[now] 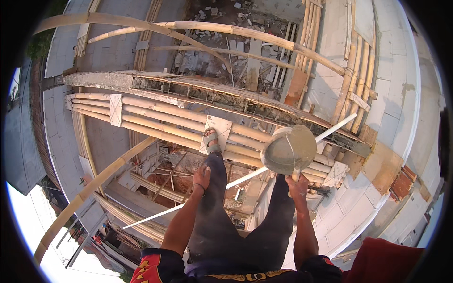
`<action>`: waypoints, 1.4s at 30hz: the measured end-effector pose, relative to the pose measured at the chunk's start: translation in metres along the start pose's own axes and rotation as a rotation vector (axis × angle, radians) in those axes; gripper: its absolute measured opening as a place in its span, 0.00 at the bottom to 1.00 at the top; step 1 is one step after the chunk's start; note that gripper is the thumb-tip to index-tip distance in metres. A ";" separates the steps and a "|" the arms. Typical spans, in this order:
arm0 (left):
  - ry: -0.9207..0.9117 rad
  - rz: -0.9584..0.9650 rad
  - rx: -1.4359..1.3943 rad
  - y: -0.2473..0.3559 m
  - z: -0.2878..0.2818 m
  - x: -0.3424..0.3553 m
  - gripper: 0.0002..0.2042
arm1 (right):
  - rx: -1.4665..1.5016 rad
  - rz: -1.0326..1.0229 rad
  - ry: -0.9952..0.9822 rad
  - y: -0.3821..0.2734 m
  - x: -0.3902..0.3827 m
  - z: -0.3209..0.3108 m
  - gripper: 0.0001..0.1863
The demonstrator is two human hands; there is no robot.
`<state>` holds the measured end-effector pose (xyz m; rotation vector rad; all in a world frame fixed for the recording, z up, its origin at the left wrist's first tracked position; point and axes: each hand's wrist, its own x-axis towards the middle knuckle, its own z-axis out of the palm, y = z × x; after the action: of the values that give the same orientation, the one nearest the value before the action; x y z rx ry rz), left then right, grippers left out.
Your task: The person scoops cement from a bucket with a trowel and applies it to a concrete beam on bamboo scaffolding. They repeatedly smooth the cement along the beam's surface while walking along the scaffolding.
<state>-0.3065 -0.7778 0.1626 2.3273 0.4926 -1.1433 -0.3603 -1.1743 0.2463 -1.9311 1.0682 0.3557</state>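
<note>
My left hand (202,178), with a dark band at the wrist, is beside my left leg, fingers curled; whatever it holds is hidden. My right hand (297,187) grips a pale handle (296,174) at the lower edge of a round container of wet grey cement (283,148). My sandalled left foot (211,137) stands on a square board (223,128) fixed over bundled bamboo poles (165,115); my right foot is hidden by the container. A long white strip (153,216) runs diagonally beneath the container and behind my legs.
A rough concrete beam (104,79) with exposed rebar crosses ahead. Openings show rubble (212,14) far below. Arched bamboo (245,29) spans above, and a thick pole (89,184) slants at left. Pale block surfaces (387,94) lie either side; boards (383,160) are at right.
</note>
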 end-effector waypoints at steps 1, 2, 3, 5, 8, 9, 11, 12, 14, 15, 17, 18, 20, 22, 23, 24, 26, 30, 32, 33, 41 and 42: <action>-0.068 -0.067 -0.265 -0.005 0.000 0.016 0.22 | 0.020 0.023 -0.030 -0.027 -0.003 0.024 0.12; -0.136 -0.134 -0.520 -0.008 0.002 0.034 0.23 | -0.033 -0.096 -0.073 -0.052 -0.006 0.045 0.13; -0.220 -0.221 -0.767 -0.012 0.001 0.050 0.25 | -0.091 -0.181 -0.121 -0.077 -0.011 0.065 0.13; -0.222 -0.265 -1.078 -0.016 -0.002 0.080 0.27 | -0.141 -0.254 -0.223 -0.124 -0.019 0.108 0.13; -0.191 -0.260 -1.412 -0.030 -0.022 0.100 0.31 | -0.115 -0.283 -0.370 -0.185 -0.033 0.178 0.13; -0.172 -0.235 -1.499 -0.035 -0.032 0.104 0.32 | -0.110 -0.342 -0.397 -0.204 -0.037 0.200 0.14; 0.016 -0.279 -1.562 -0.049 -0.055 0.110 0.34 | -0.089 -0.413 -0.457 -0.240 -0.043 0.245 0.14; 0.078 -0.281 -1.594 -0.061 -0.070 0.110 0.34 | -0.075 -0.422 -0.493 -0.255 -0.045 0.266 0.15; 0.178 -0.323 -1.612 -0.083 -0.098 0.114 0.34 | -0.099 -0.451 -0.561 -0.284 -0.047 0.308 0.16; 0.181 -0.311 -1.670 -0.091 -0.108 0.118 0.34 | -0.146 -0.469 -0.586 -0.296 -0.046 0.328 0.17; 0.228 -0.334 -1.791 -0.108 -0.125 0.130 0.34 | -0.125 -0.579 -0.595 -0.314 -0.045 0.372 0.19; 0.208 -0.342 -1.847 -0.115 -0.131 0.139 0.33 | -0.146 -0.643 -0.600 -0.320 -0.044 0.394 0.19; 0.230 -0.327 -1.882 -0.121 -0.135 0.159 0.33 | -0.201 -0.677 -0.642 -0.329 -0.036 0.430 0.21; 0.250 -0.423 -1.903 -0.128 -0.143 0.178 0.32 | -0.262 -0.643 -0.739 -0.334 -0.028 0.460 0.22; 0.263 -0.389 -1.930 -0.129 -0.148 0.187 0.32 | -0.318 -0.636 -0.746 -0.338 -0.024 0.474 0.22; 0.284 -0.404 -1.958 -0.128 -0.152 0.196 0.32 | -0.362 -0.643 -0.754 -0.342 -0.020 0.486 0.23; 0.314 -0.441 -1.950 -0.122 -0.160 0.214 0.31 | -0.422 -0.639 -0.756 -0.346 -0.013 0.507 0.24; 0.320 -0.230 -1.956 -0.113 -0.173 0.245 0.30 | -0.404 -0.695 -0.799 -0.341 0.002 0.534 0.25; 0.253 -0.184 -1.958 -0.113 -0.177 0.259 0.29 | -0.353 -0.744 -0.816 -0.333 0.008 0.543 0.25; 0.215 -0.161 -1.961 -0.114 -0.176 0.264 0.29 | -0.374 -0.708 -0.829 -0.329 0.012 0.547 0.26; 0.222 -0.254 -1.852 -0.115 -0.182 0.292 0.26 | -0.077 -0.983 -0.409 -0.312 0.033 0.531 0.29; 0.260 -0.337 -1.781 -0.115 -0.184 0.293 0.26 | -0.207 -0.837 -0.501 -0.308 0.040 0.522 0.30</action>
<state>-0.0800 -0.5490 -0.0088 0.7703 1.2922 -0.1243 -0.0123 -0.7012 0.0932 -2.1184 -0.1316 0.4392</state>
